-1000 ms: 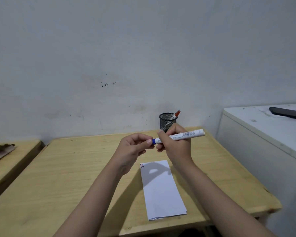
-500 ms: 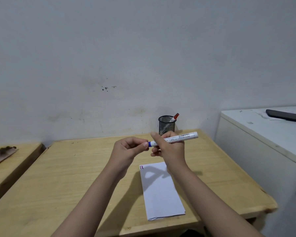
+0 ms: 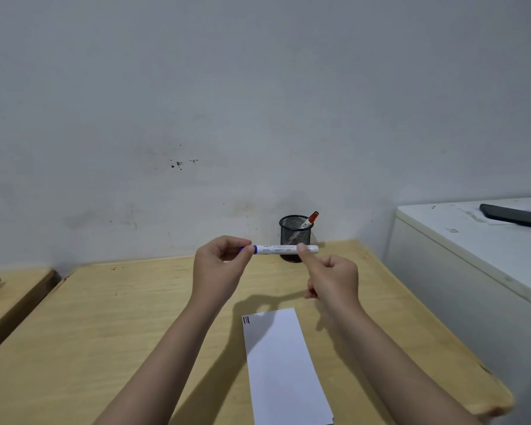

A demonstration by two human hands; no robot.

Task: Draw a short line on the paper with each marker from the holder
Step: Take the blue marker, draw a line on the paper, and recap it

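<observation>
Marks on paper: three short strokes, dark, red and blue as far as can be told, sit stacked at the top left corner of the paper (image 3: 284,366), which lies flat on the desk (image 3: 120,326) below the hands
Marker in hand: a white-barrelled blue marker (image 3: 281,249) is held level in the air above the desk, in front of the holder (image 3: 295,237)
Left hand: the left hand (image 3: 219,265) has its grip pinched narrow around the blue end of the marker; whether the cap is fully seated cannot be told
Right hand: the right hand (image 3: 331,277) has its grip closed on the other end of the barrel, thumb and forefinger on the white body
Holder: black mesh cup at the back of the desk against the wall, with a red-capped marker (image 3: 309,219) leaning inside; any others within are too hard to make out
Done, as judged: with a blue stroke on the sheet, the blue marker's line looks drawn
Left, as judged: put the blue marker back in the holder, and use any marker not yet tried
</observation>
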